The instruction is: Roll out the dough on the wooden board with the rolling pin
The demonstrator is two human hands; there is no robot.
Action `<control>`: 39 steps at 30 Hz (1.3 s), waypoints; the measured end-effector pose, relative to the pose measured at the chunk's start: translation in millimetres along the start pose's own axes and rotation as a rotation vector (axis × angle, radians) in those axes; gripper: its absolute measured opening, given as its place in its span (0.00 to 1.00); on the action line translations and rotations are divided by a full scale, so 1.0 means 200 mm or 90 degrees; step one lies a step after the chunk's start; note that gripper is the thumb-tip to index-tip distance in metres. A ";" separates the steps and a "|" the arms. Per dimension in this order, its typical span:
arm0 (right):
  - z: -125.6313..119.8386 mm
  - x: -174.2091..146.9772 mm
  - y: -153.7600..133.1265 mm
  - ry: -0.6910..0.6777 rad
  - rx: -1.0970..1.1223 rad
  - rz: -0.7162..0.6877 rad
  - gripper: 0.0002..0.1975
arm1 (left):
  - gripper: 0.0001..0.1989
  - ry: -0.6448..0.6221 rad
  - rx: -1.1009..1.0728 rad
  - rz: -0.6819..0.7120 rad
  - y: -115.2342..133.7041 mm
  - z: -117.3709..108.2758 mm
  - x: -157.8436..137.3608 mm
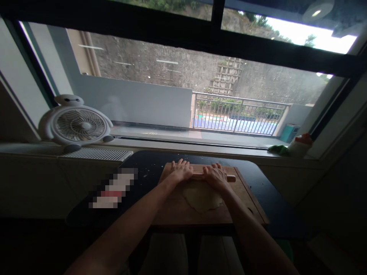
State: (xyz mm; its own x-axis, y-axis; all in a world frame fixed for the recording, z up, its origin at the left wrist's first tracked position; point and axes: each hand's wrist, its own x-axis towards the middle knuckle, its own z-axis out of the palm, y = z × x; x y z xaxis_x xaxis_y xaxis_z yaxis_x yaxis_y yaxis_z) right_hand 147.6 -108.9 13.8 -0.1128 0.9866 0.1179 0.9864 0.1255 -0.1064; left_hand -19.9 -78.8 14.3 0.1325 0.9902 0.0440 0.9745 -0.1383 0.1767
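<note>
Both hands are on the rolling pin [197, 176], which lies crosswise over the far part of the wooden cutting board [183, 218]. The left hand [182, 170] covers the pin's left end; the right hand [215, 175] sits nearer the other end, leaving a short stub exposed beyond it. A length of bare pin shows between them. Each grip rests from above, fingers extended forward; whether the fingers wrap beneath cannot be told.

The sheet of dough [202, 198] lies flat on the board, on the near side of the pin, with an uneven, rounded edge. Contact between pin and dough is concealed by the hands.

Assessment of handling: the pin is judged rigid, fairly light and smooth, liable to roll if released. It is best held near both ends, with even pressure. The dough is judged soft, pliable and easily stretched; it may cling to the wood and could tear if pinched at one point. Lifting would call for broad support beneath, starting from a loosened edge.

The board rests on the dark desk [276, 208]; it appears stiff and the heaviest of the three, best taken by opposite edges.
</note>
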 end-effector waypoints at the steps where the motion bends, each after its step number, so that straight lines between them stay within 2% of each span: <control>1: 0.02 -0.07 0.00 0.047 0.008 0.001 0.25 | 0.23 0.010 0.005 0.016 0.00 0.00 -0.06; 4: 0.08 -0.28 -0.03 0.167 0.008 0.002 0.25 | 0.22 0.040 0.023 0.095 -0.01 0.00 -0.24; 8: 0.07 -0.46 -0.02 0.186 -0.015 -0.022 0.24 | 0.24 0.063 0.027 0.169 -0.07 0.01 -0.35; 11: -0.02 -0.40 0.03 0.130 -0.001 -0.021 0.21 | 0.25 0.001 0.018 0.140 -0.08 0.01 -0.30; 15: -0.11 -0.16 0.12 0.011 -0.012 -0.031 0.15 | 0.29 -0.040 0.000 0.015 -0.01 0.00 -0.12; 17: -0.11 -0.06 0.14 -0.001 -0.008 0.017 0.15 | 0.30 -0.052 -0.001 -0.005 0.04 0.00 -0.03; 20: -0.08 0.01 0.14 0.023 -0.005 0.062 0.20 | 0.29 -0.075 -0.012 -0.022 0.09 -0.02 0.05; 25: -0.02 -0.05 0.14 0.137 0.029 0.081 0.22 | 0.27 -0.057 -0.049 -0.023 0.11 -0.02 0.02; 29: 0.03 -0.17 0.11 0.099 0.087 0.079 0.22 | 0.25 -0.028 -0.031 0.024 0.05 0.01 -0.11; 34: 0.07 -0.29 0.03 0.152 0.073 0.064 0.23 | 0.22 -0.012 0.003 0.073 -0.02 0.01 -0.27; 36: 0.07 -0.31 0.02 0.151 0.071 0.065 0.23 | 0.20 -0.015 0.003 0.074 -0.02 0.00 -0.29; 39: 0.07 -0.26 0.03 0.128 0.081 0.082 0.22 | 0.17 -0.015 -0.008 0.065 0.01 -0.01 -0.22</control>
State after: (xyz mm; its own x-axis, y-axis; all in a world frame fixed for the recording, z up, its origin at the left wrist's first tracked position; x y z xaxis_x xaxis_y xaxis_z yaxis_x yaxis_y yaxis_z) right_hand 158.7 -158.9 -6.3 0.0521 0.9562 0.2881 0.9667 0.0241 -0.2547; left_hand -23.5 -123.4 14.1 0.2349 0.9712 0.0389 0.9534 -0.2381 0.1856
